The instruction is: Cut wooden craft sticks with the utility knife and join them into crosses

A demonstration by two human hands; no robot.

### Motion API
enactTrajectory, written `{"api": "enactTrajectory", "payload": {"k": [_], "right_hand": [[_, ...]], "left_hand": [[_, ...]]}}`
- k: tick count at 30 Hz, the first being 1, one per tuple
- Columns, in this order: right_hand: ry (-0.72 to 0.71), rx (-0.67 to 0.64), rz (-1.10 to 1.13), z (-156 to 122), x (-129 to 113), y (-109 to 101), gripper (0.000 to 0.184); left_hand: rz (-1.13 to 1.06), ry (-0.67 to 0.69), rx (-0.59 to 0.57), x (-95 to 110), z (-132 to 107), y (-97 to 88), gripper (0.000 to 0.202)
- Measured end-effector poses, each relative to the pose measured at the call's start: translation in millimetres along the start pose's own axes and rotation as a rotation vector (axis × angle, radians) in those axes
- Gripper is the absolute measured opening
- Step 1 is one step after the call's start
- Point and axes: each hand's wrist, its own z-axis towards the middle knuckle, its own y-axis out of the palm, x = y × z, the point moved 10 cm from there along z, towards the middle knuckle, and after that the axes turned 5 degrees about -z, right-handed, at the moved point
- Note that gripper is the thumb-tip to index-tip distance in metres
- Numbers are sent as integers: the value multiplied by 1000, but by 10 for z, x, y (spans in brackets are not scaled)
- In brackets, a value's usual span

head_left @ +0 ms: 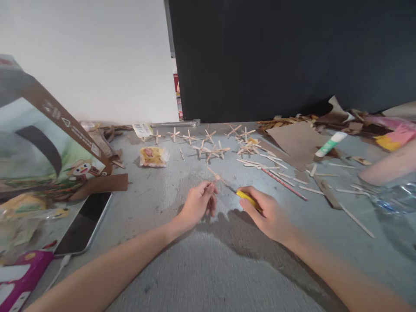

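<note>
My left hand [199,201] is closed, pinching a small star of crossed wooden sticks [217,177] between thumb and fingers. In my right hand [268,212] is a yellow utility knife [248,200], its blade pointing left toward the star. The blade tip lies close to one of the sticks; whether it touches, I cannot tell. Beyond my hands stand several more crossed-stick stars [212,151]. Loose flat wooden sticks [251,164] lie to their right, beside a red patterned stick [284,184].
On the left are a phone [84,223] with a cable, a magenta object [27,275], a large printed box [48,130] and a yellow snack packet [153,156]. At right are cardboard [292,141], a glue stick [331,144], a clear bottle [398,199] and another person's arm [390,167].
</note>
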Motion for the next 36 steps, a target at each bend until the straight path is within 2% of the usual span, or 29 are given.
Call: {"api": "enactTrajectory", "payload": {"k": [6, 13, 21, 26, 36], "right_hand": [[-17, -118, -66, -6, -79, 170, 37], [40, -50, 6, -8, 84, 215, 40], [-24, 70, 71, -8, -35, 126, 37], [-34, 67, 75, -7, -55, 132, 35], [-29, 57, 99, -13, -13, 145, 33]], "left_hand": [[75, 69, 38, 68, -14, -8, 36], [207, 183, 11, 200, -59, 67, 28], [384, 227, -40, 194, -106, 116, 27], [398, 287, -42, 241, -127, 116, 21], [444, 323, -54, 236, -125, 126, 19]]}}
